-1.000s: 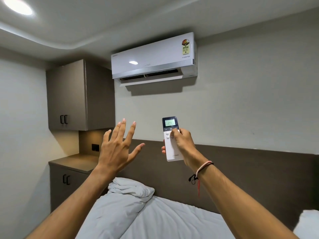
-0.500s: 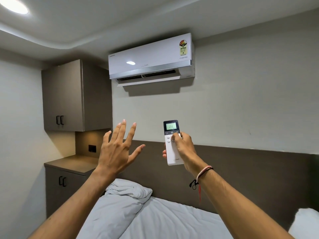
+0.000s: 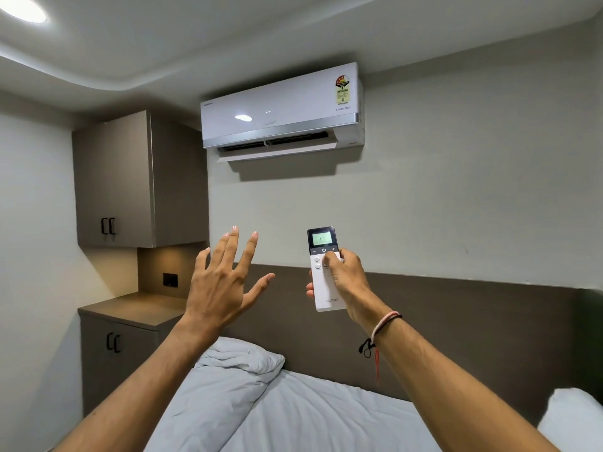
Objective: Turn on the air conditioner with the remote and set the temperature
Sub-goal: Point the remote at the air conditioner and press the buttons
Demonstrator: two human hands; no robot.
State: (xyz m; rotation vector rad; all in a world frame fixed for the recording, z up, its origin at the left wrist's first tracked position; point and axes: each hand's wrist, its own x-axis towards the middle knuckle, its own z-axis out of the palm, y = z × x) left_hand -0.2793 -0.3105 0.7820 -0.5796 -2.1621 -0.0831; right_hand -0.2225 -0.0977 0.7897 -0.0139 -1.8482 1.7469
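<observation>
A white air conditioner [image 3: 282,109] hangs high on the wall, its lower flap tilted open. Below it, my right hand [image 3: 346,278] grips a white remote [image 3: 323,288] held upright, with the thumb resting on the buttons just under the black top part. The remote's small green screen is lit; its digits are too blurred to read. My left hand [image 3: 225,282] is raised to the left of the remote, fingers spread, holding nothing and apart from the remote.
A bed with white sheets [image 3: 310,415] and a crumpled pillow [image 3: 241,357] lies below my arms. A brown headboard panel [image 3: 473,324] runs along the wall. A brown upper cabinet [image 3: 114,181] and lower cabinet [image 3: 111,353] stand at the left.
The remote and my right hand have dipped slightly, and the thumb has shifted on the buttons. The screen's reading looks different. My left hand stays raised and spread.
</observation>
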